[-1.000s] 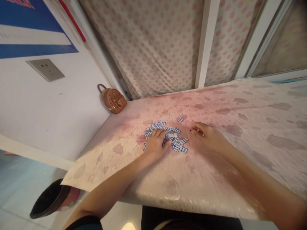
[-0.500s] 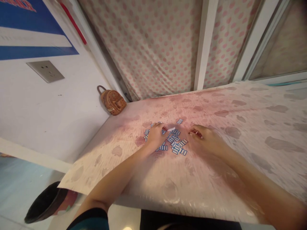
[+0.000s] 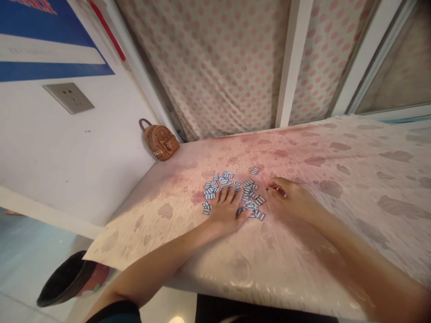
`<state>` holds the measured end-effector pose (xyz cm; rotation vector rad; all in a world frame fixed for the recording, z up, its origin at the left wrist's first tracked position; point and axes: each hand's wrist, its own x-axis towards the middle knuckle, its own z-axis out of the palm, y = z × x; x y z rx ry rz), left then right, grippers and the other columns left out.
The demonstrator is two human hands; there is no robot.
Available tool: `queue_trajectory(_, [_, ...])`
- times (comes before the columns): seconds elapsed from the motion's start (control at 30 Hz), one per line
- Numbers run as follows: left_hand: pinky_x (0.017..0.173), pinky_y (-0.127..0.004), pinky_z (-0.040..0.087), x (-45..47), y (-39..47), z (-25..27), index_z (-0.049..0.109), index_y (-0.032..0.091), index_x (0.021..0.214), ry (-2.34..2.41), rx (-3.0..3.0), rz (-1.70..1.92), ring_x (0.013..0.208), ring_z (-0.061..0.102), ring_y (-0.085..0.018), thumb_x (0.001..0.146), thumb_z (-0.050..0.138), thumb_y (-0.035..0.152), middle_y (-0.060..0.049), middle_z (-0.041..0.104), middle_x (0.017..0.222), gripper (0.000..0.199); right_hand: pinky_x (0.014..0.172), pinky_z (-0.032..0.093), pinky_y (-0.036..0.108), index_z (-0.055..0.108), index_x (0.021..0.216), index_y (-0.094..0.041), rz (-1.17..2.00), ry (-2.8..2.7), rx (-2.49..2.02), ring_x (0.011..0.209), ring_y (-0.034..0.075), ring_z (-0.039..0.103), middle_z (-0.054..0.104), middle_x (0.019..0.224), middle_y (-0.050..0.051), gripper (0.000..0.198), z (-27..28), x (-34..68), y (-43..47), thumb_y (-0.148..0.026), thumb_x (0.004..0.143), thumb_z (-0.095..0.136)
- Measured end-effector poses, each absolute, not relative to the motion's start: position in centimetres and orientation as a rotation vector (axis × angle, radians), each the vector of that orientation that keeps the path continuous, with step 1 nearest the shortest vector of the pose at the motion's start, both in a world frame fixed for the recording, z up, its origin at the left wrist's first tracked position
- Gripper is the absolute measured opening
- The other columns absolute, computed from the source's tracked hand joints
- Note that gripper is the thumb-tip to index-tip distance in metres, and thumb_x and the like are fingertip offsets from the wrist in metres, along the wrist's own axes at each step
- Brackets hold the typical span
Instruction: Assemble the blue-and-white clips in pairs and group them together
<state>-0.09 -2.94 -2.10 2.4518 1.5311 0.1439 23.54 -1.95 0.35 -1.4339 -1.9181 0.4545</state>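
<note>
Small white rectangular pieces with blue stripes (image 3: 249, 192) lie in a loose heap on the patterned tablecloth (image 3: 239, 264). My left hand (image 3: 227, 208) is laid palm down over the near part of the heap, fingers spread, covering some pieces. To the right of the heap is my right hand (image 3: 291, 195), its fingers curled in. A little white and red shows between those fingers, too small to make out. One striped piece (image 3: 255, 171) sits apart at the far side of the heap.
A small brown backpack (image 3: 163, 141) stands at the table's far left corner against the wall. Behind the table hangs a dotted curtain (image 3: 215, 67). A dark-mouthed bin (image 3: 63, 278) is on the floor at left. A socket (image 3: 69, 97) is on the wall.
My left hand was pinching a plain white piece over the heap; now it is open and flat, nearer me. The right hand stays curled in about the same place.
</note>
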Motion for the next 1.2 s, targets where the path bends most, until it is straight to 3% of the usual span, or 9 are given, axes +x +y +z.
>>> queue_trajectory(0.23, [0.124, -0.064, 0.007, 2.9, -3.2, -1.0, 0.020, 0.032, 0.160, 1.297, 2.574, 0.069, 0.155, 0.005, -0.036, 0.094, 0.025, 0.074, -0.005, 0.010, 0.169, 0.079, 0.063, 0.042, 0.029, 0.065, 0.087, -0.023, 0.451, -1.888, -1.391, 0.066, 0.019, 0.063, 0.071, 0.076, 0.002, 0.018, -0.2, 24.8, -0.8, -0.032, 0.089, 0.049])
queue_trajectory(0.33, [0.125, -0.060, 0.005, 0.8, -4.4, -0.9, 0.021, 0.036, 0.159, 1.359, 2.603, 0.124, 0.156, 0.010, -0.033, 0.094, 0.028, 0.073, -0.003, 0.015, 0.168, 0.075, 0.060, 0.040, 0.028, 0.066, 0.086, -0.023, 0.395, -1.855, -1.425, 0.063, 0.018, 0.061, 0.070, 0.073, 0.002, 0.018, 0.2, 24.8, -1.0, -0.031, 0.089, 0.050])
queue_trajectory(0.43, [0.125, -0.059, 0.007, -2.7, -5.7, -1.1, 0.020, 0.037, 0.159, 1.529, 2.558, 0.187, 0.156, 0.003, -0.032, 0.094, 0.032, 0.073, -0.002, 0.008, 0.169, 0.076, 0.058, 0.038, 0.028, 0.067, 0.086, -0.024, 0.376, -1.859, -1.433, 0.059, 0.017, 0.058, 0.068, 0.070, 0.002, 0.018, 0.5, 24.5, -1.4, -0.030, 0.088, 0.050])
queue_trajectory(0.63, [0.125, -0.057, 0.014, -5.9, -5.6, -1.9, 0.022, 0.023, 0.160, 1.857, 2.304, 0.185, 0.155, 0.002, -0.034, 0.096, 0.028, 0.071, -0.011, 0.009, 0.169, 0.080, 0.055, 0.037, 0.028, 0.065, 0.080, -0.024, 0.420, -1.837, -1.421, 0.057, 0.017, 0.057, 0.068, 0.067, 0.002, 0.018, 0.7, 23.7, -1.9, -0.030, 0.088, 0.050])
queue_trajectory(0.8, [0.127, -0.055, 0.009, -1.2, -5.0, -1.8, 0.019, 0.023, 0.161, 1.565, 2.434, 0.158, 0.156, 0.004, -0.030, 0.095, 0.026, 0.072, -0.010, 0.010, 0.169, 0.082, 0.054, 0.036, 0.028, 0.064, 0.078, -0.023, 0.428, -1.819, -1.456, 0.055, 0.016, 0.054, 0.065, 0.064, 0.001, 0.018, 0.7, 24.2, -1.6, -0.030, 0.086, 0.050])
queue_trajectory(0.93, [0.126, -0.056, 0.014, 1.3, -5.5, -1.5, 0.020, 0.025, 0.161, 1.387, 2.501, 0.183, 0.156, 0.006, -0.031, 0.095, 0.026, 0.073, -0.007, 0.012, 0.168, 0.082, 0.057, 0.037, 0.029, 0.065, 0.079, -0.022, 0.401, -1.801, -1.468, 0.057, 0.017, 0.055, 0.063, 0.062, 0.001, 0.020, 0.6, 24.8, -1.0, -0.032, 0.086, 0.050])
queue_trajectory(1.1, [0.126, -0.058, 0.005, 0.0, -3.1, -1.4, 0.023, 0.030, 0.160, 1.532, 2.571, 0.288, 0.157, 0.004, -0.030, 0.097, 0.026, 0.069, -0.004, 0.011, 0.169, 0.075, 0.056, 0.034, 0.028, 0.064, 0.078, -0.021, 0.369, -1.836, -1.483, 0.056, 0.015, 0.051, 0.060, 0.062, 0.000, 0.020, 0.6, 24.7, -1.1, -0.030, 0.087, 0.048])
queue_trajectory(1.2, [0.126, -0.056, 0.008, -1.0, 0.4, -1.7, 0.028, 0.030, 0.158, 1.510, 2.573, 0.125, 0.156, 0.013, -0.026, 0.100, 0.023, 0.064, -0.002, 0.019, 0.168, 0.068, 0.055, 0.033, 0.028, 0.065, 0.079, -0.022, 0.356, -1.867, -1.497, 0.055, 0.015, 0.049, 0.058, 0.061, -0.001, 0.021, 0.5, 24.6, -1.1, -0.031, 0.087, 0.048])
